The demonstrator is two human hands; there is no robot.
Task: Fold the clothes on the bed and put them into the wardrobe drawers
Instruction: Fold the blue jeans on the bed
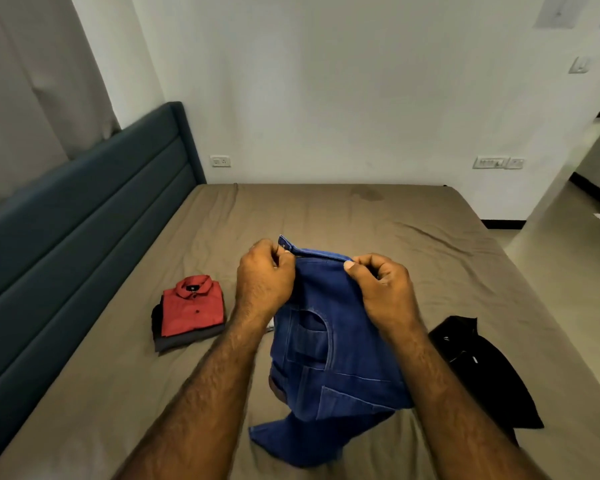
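Blue jeans (329, 344): waistband pinched by left hand (264, 277) and right hand (383, 289), held above the bed (378, 216); waistband toward the far wall, legs trailing toward the viewer. Folded red shirt (193, 306) is stacked left, black garment (482, 368) lies right. Brown sheet, teal headboard (84, 209), white wall.

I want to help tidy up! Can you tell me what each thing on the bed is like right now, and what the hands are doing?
Blue jeans: unfolded, held up by the waistband.
Left hand: gripping the waistband.
Right hand: pinching the waistband.
Red shirt: folded, on top of a pile of folded dark clothes.
Black garment: unfolded, lying on the bed.
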